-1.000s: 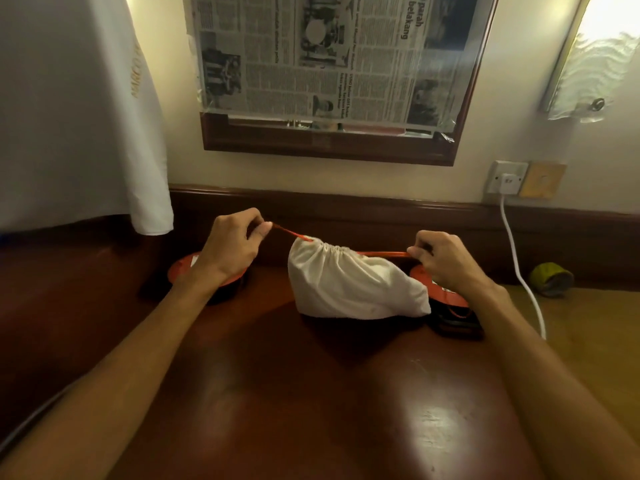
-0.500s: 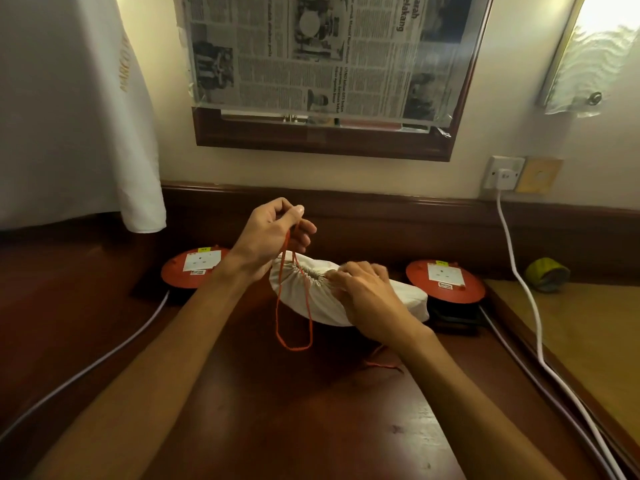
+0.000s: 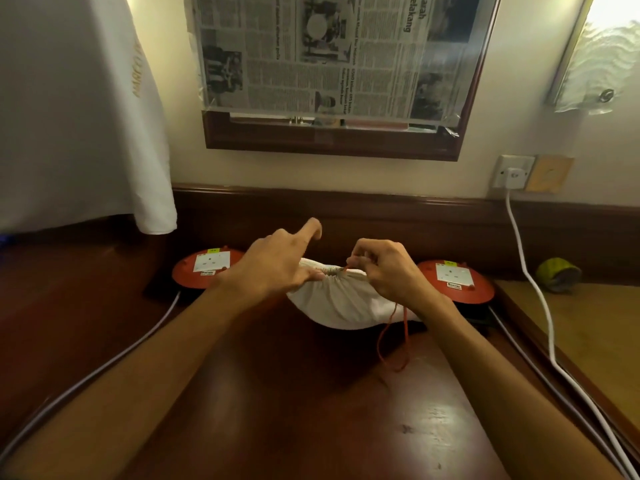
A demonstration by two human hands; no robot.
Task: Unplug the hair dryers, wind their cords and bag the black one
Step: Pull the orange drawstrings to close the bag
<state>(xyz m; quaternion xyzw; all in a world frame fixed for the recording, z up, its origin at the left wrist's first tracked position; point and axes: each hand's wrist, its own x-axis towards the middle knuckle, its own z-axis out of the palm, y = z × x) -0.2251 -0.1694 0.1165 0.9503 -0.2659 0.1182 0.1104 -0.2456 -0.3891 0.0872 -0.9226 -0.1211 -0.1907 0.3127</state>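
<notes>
Dark polished wood makes up the desk point(image 3: 311, 410) before us, backed by a wooden rail and a cream wall. We see a white drawstring bag point(image 3: 341, 304) lying at the centre of the desk, its mouth gathered tight and turned toward twelve o'clock. Our left hand point(image 3: 277, 268) pinches the puckered cloth at the bag's neck with thumb and curled fingers, while its forefinger sticks out free toward twelve. Our right hand point(image 3: 388, 270) has its grip clamped on the orange drawstring point(image 3: 393, 337) right at the neck; the rest of that cord hangs in a loop down the bag's side at four o'clock onto the desk. What the bag holds we cannot see. Two orange cable reels point(image 3: 207, 270) flank the bag, one at nine o'clock and the other point(image 3: 457, 282) at three, each with a white label on top. At two o'clock a white plug sits in a wall socket point(image 3: 512, 172), and its white cable point(image 3: 540, 306) runs down toward five. At twelve, a newspaper point(image 3: 329, 53) covers a framed mirror. White cloth point(image 3: 69, 116) hangs at ten o'clock.
</notes>
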